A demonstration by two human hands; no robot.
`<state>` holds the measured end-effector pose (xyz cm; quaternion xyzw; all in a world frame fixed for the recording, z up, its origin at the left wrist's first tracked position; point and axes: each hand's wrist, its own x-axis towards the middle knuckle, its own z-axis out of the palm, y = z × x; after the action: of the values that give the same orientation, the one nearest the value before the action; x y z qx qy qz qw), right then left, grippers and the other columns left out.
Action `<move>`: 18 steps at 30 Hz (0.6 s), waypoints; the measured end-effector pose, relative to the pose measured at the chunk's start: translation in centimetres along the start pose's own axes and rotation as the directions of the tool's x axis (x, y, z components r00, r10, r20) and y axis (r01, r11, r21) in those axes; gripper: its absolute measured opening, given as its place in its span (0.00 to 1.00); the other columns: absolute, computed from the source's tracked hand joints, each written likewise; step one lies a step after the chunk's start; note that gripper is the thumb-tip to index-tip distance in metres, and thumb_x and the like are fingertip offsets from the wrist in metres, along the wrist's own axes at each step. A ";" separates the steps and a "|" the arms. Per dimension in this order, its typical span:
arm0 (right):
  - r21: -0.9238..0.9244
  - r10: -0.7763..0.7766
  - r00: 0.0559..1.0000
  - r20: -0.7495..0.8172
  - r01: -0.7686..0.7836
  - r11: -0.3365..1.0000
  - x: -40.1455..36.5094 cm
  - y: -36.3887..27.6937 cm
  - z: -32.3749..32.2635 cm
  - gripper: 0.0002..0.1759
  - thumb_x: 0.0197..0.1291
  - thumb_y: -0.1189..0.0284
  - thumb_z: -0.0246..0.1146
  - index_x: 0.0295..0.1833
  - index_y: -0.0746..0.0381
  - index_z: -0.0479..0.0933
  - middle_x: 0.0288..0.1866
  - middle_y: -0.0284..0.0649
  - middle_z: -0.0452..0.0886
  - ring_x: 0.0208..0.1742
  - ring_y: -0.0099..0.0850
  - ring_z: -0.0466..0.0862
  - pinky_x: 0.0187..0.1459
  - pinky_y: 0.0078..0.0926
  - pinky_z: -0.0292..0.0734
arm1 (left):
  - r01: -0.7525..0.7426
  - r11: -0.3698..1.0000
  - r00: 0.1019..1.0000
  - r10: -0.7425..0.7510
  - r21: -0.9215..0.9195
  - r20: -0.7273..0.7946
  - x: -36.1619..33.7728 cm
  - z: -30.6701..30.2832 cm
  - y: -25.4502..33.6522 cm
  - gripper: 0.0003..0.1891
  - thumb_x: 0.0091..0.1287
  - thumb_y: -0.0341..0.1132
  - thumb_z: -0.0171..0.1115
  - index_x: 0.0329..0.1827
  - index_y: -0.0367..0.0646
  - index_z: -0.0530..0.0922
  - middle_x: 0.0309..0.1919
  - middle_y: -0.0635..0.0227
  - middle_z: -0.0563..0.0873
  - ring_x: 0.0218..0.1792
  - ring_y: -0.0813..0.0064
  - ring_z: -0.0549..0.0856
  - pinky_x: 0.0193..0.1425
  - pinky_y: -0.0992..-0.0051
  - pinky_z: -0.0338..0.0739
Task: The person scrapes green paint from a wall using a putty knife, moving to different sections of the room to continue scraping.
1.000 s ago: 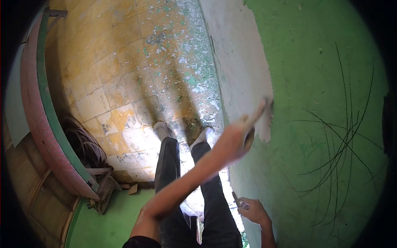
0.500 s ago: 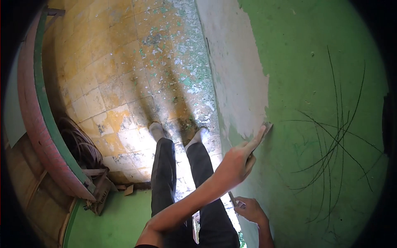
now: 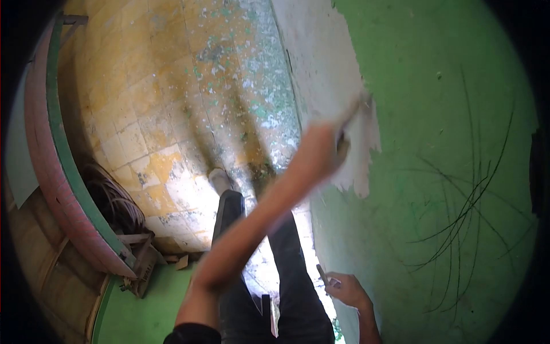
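Note:
My left hand, blurred by motion, reaches across my legs to the wall on the right. It is closed around a scraper, also smeared, whose far end lies over the pale bare patch near the edge of the green paint. Low at the right, my right hand is close to the wall, its fingers closed on a thin, flat greyish piece. What kind of thing that is, I cannot make out.
Paint flakes litter the yellow tiled floor along the wall's foot. Dark scribbled lines mark the green wall. On the left stand a curved pink and green panel, a coiled dark bundle and a carton.
My left hand and the scraper have moved up the view along the wall. A bare strip now shows where they were. My right hand stays nearly in place.

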<state>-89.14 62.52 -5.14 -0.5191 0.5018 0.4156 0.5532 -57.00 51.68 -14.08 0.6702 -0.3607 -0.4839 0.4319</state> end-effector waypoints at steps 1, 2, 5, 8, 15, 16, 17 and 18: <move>-0.003 0.015 1.000 -0.015 -0.015 1.000 -0.4 0.1 -0.2 0.24 0.55 0.64 0.68 0.58 0.59 0.83 0.36 0.50 0.88 0.40 0.45 0.90 0.45 0.36 0.83 | 0.152 0.986 0.988 -0.148 -0.074 0.053 1.9 -1.7 0.7 0.38 0.68 0.23 0.55 0.82 0.57 0.61 0.20 0.61 0.77 0.19 0.77 0.74 0.25 0.67 0.73; -0.003 0.021 0.999 -0.027 -0.021 1.000 -0.5 0.3 -0.2 0.24 0.55 0.64 0.68 0.59 0.59 0.83 0.37 0.50 0.88 0.40 0.45 0.90 0.45 0.36 0.83 | 0.160 0.983 0.986 -0.154 -0.092 0.067 1.7 -1.8 1.5 0.38 0.65 0.21 0.55 0.81 0.52 0.62 0.22 0.52 0.80 0.19 0.65 0.78 0.28 0.63 0.76; -0.013 0.014 1.000 -0.020 -0.014 1.000 -0.5 0.5 -0.1 0.25 0.56 0.64 0.69 0.60 0.57 0.83 0.37 0.50 0.89 0.41 0.43 0.91 0.45 0.36 0.83 | 0.052 0.998 0.997 -0.050 -0.037 0.062 -2.1 0.8 1.2 0.41 0.61 0.18 0.53 0.82 0.48 0.61 0.27 0.39 0.83 0.25 0.45 0.84 0.37 0.55 0.80; 0.006 0.039 0.999 -0.006 -0.039 0.999 -0.9 -0.9 -0.8 0.26 0.56 0.65 0.71 0.60 0.63 0.82 0.38 0.52 0.89 0.41 0.41 0.91 0.46 0.34 0.83 | -0.046 0.993 0.998 0.042 -0.109 -0.041 -4.1 3.8 0.7 0.41 0.58 0.17 0.54 0.81 0.43 0.61 0.30 0.34 0.82 0.34 0.41 0.87 0.47 0.50 0.79; 0.030 0.066 0.998 0.023 -0.067 0.997 -0.9 -1.6 -1.0 0.27 0.56 0.66 0.72 0.61 0.66 0.82 0.39 0.52 0.89 0.40 0.38 0.91 0.47 0.32 0.83 | 0.091 0.995 0.995 -0.089 -0.038 0.049 0.7 -0.9 2.1 0.38 0.60 0.20 0.54 0.79 0.42 0.65 0.33 0.33 0.84 0.31 0.45 0.88 0.40 0.54 0.82; 0.023 0.076 0.997 0.032 -0.077 0.997 -0.8 -1.6 -1.1 0.27 0.56 0.66 0.72 0.61 0.66 0.81 0.39 0.52 0.89 0.40 0.38 0.91 0.47 0.33 0.83 | 0.059 0.997 0.998 -0.057 -0.055 0.037 -0.5 -0.1 1.8 0.38 0.60 0.20 0.54 0.79 0.44 0.65 0.33 0.33 0.84 0.32 0.44 0.88 0.44 0.54 0.82; 0.038 0.056 0.998 0.026 -0.057 0.998 -0.7 -1.5 -1.3 0.27 0.56 0.66 0.72 0.61 0.66 0.81 0.39 0.51 0.89 0.40 0.38 0.91 0.47 0.32 0.83 | 0.026 0.997 0.999 -0.024 -0.072 0.026 -1.6 0.7 1.4 0.38 0.60 0.20 0.54 0.79 0.45 0.66 0.34 0.32 0.84 0.34 0.43 0.88 0.47 0.55 0.81; 0.048 0.041 0.999 0.028 -0.042 0.998 -0.9 -1.2 -1.3 0.27 0.56 0.67 0.72 0.61 0.66 0.81 0.38 0.51 0.89 0.39 0.38 0.90 0.46 0.32 0.83 | -0.007 0.996 1.000 0.008 -0.087 0.015 -2.8 1.6 1.1 0.39 0.60 0.19 0.54 0.79 0.47 0.66 0.34 0.32 0.83 0.35 0.42 0.88 0.51 0.55 0.81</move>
<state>-88.23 61.18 -4.01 -0.4893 0.5150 0.4217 0.5635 -59.34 53.47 -12.39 0.6457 -0.3451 -0.5024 0.4599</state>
